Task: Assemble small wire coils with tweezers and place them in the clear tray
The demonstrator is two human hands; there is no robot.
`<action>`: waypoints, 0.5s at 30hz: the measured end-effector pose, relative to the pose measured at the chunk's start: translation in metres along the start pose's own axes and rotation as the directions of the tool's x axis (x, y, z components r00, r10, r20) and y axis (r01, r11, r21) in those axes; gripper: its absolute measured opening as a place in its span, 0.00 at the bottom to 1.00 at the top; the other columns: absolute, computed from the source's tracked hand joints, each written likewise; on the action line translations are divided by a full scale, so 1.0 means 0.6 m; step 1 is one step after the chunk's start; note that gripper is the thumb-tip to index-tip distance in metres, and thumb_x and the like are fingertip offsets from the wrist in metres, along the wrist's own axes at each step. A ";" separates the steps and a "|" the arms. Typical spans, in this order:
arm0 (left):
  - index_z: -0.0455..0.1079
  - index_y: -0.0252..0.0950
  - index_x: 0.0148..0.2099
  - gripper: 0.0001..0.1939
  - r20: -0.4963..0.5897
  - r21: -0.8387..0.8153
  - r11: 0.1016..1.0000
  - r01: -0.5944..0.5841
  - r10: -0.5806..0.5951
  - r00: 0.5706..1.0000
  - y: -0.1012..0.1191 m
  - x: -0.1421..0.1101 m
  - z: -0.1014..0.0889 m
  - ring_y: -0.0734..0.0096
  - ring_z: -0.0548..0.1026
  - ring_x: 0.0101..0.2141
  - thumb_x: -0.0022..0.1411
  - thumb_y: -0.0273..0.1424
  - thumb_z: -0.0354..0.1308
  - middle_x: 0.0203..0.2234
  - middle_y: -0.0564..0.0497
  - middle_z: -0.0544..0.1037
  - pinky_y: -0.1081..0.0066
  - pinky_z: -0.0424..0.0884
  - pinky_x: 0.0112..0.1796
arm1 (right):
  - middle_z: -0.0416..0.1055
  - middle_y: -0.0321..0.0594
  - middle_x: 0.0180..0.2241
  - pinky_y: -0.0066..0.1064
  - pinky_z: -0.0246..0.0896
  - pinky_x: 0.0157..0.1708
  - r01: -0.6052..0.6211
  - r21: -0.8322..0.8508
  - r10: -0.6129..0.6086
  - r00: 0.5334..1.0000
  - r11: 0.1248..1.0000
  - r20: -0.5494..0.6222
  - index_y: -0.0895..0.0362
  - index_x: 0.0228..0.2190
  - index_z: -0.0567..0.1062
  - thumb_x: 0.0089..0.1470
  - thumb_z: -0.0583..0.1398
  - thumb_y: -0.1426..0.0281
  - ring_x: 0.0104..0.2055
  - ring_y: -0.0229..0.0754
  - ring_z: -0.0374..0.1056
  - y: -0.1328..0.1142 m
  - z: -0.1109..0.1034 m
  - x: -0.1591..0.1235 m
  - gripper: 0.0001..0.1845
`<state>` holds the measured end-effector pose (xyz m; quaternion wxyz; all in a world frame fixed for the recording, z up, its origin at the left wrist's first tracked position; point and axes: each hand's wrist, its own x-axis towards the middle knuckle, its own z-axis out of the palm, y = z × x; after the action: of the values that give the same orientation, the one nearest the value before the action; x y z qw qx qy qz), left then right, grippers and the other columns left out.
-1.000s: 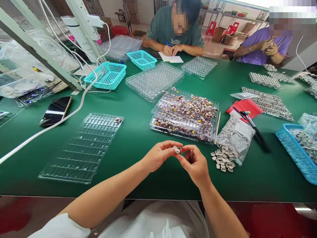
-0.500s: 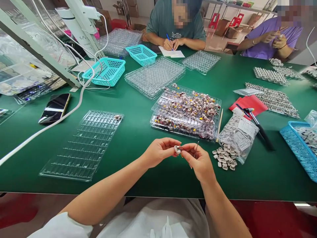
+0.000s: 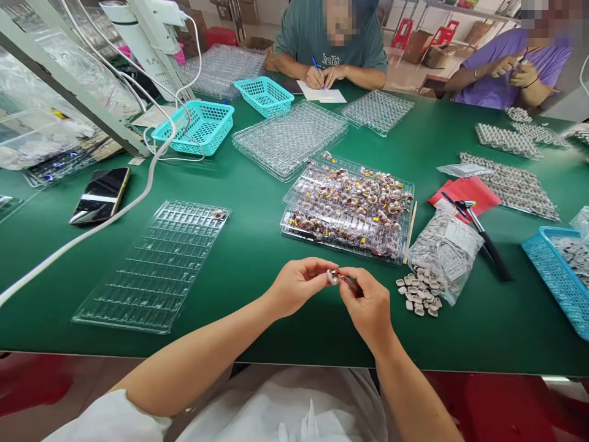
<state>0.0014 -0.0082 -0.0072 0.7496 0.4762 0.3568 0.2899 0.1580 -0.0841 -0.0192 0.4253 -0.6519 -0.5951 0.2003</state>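
Observation:
My left hand (image 3: 297, 285) and my right hand (image 3: 368, 304) meet above the green table (image 3: 257, 245), near its front edge. Both pinch a small white ring-shaped part (image 3: 331, 277) between their fingertips. A thin reddish piece runs from the part under my right fingers. Loose white cores (image 3: 418, 294) lie just right of my right hand, spilled from a clear bag (image 3: 444, 252). Beyond my hands stands a stack of clear trays filled with wound coils (image 3: 350, 205). A nearly empty clear tray (image 3: 159, 264) lies to the left, one coil in its far right corner.
A phone (image 3: 100, 195) and a white cable (image 3: 92, 227) lie at left. Turquoise baskets (image 3: 197, 129), empty clear trays (image 3: 289, 138), a red sheet with a tool (image 3: 464, 196) and a blue basket (image 3: 559, 276) sit around. Two people work at the far side.
My hands have stayed together on the small part. My right fingers have closed further over it and the thin stick seen by them half a second ago is hidden.

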 end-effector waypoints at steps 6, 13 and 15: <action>0.73 0.32 0.42 0.13 -0.007 0.040 0.999 0.001 -0.001 1.000 -0.007 0.007 -0.006 0.70 0.77 0.31 0.56 0.34 0.64 0.31 0.49 0.80 0.69 0.74 0.38 | 0.71 0.42 0.37 0.31 0.62 0.34 0.061 -0.008 -0.060 0.996 0.998 0.067 0.53 0.39 0.73 0.58 0.54 0.74 0.35 0.41 0.68 0.003 -0.003 0.004 0.10; 0.71 0.33 0.46 0.11 0.041 0.295 0.953 -0.071 0.061 0.997 -0.002 0.002 -0.006 0.74 0.73 0.29 0.61 0.30 0.56 0.31 0.50 0.77 0.73 0.71 0.34 | 0.64 0.34 0.23 0.27 0.51 0.22 -0.358 0.255 0.290 0.919 0.898 0.268 0.56 0.32 0.74 0.58 0.58 0.62 0.22 0.34 0.53 -0.012 -0.017 0.010 0.10; 0.71 0.34 0.46 0.11 0.075 0.380 0.918 -0.112 0.090 0.993 -0.004 -0.001 -0.007 0.73 0.74 0.31 0.62 0.29 0.54 0.32 0.50 0.77 0.73 0.71 0.35 | 0.64 0.34 0.22 0.27 0.49 0.20 -0.441 0.344 0.330 0.882 0.829 0.335 0.57 0.31 0.75 0.55 0.61 0.59 0.21 0.33 0.53 -0.011 -0.022 0.014 0.13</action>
<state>-0.0018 -0.0073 -0.0103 0.6358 0.6391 0.3604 0.2395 0.1659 -0.0811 -0.0043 0.4204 -0.6229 -0.4451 0.4870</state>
